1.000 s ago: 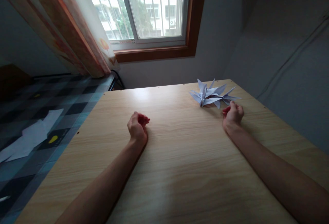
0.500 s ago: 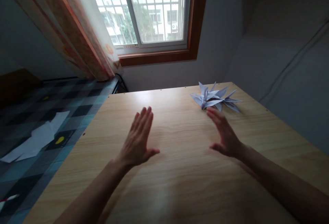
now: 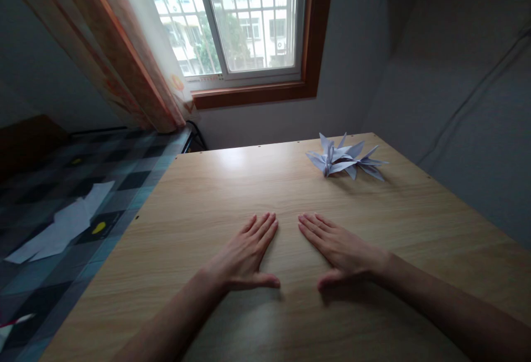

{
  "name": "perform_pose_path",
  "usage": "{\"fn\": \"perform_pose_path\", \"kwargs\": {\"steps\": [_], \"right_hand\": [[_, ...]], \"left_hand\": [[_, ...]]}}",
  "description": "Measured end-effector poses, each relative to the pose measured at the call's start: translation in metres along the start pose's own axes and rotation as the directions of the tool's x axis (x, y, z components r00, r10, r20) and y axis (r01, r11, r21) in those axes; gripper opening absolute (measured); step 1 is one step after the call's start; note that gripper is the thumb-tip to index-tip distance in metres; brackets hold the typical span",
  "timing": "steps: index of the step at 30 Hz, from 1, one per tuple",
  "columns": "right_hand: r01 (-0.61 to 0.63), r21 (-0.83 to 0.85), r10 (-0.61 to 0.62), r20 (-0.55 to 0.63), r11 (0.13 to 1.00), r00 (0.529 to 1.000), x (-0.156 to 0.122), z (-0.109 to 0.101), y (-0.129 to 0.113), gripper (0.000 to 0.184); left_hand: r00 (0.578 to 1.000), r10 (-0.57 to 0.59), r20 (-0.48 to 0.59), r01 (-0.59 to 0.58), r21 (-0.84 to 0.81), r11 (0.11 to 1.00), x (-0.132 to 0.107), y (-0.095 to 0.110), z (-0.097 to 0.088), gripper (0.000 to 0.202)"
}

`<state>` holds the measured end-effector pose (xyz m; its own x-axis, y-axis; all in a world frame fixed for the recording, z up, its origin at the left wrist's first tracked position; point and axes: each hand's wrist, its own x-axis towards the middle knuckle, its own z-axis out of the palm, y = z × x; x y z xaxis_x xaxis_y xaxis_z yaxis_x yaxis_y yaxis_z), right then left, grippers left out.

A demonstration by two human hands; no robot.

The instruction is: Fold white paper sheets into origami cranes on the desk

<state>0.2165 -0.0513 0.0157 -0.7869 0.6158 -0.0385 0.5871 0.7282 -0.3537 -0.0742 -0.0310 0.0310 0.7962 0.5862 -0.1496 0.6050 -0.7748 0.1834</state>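
Observation:
My left hand (image 3: 251, 254) is flat, palm down, at the middle of the pale wooden table (image 3: 199, 201), fingers stretched out and thumb apart. Facing it across a small gap, my right hand (image 3: 338, 248) is spread the same way, its fingers pointing forward and left. Neither hand holds anything. Beyond my right hand, near the table's far right corner, lies a cluster of folded white paper pieces (image 3: 344, 158) with pointed tips, looking like origami cranes; how many overlap there I cannot tell.
To the left is a bed with a checked cover (image 3: 133, 181), on which white paper sheets (image 3: 68, 223) lie. A window (image 3: 253, 24) with a wooden frame and an orange patterned curtain (image 3: 136, 57) are behind. A wall (image 3: 468, 146) borders the table's right side.
Both hands have come down and closer together, from raised and wide apart to flat at the table's middle. The folded paper has stayed in place.

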Motion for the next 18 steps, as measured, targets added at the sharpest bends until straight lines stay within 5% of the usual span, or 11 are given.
{"fn": "perform_pose_path", "kwargs": {"steps": [18], "right_hand": [[0.049, -0.055, -0.054, -0.091, 0.997, 0.994, -0.0025, 0.0073, 0.0046, 0.105]], "left_hand": [[0.998, 0.033, -0.058, -0.033, 0.013, 0.999, -0.0022, 0.0003, 0.0003, 0.109]]}}
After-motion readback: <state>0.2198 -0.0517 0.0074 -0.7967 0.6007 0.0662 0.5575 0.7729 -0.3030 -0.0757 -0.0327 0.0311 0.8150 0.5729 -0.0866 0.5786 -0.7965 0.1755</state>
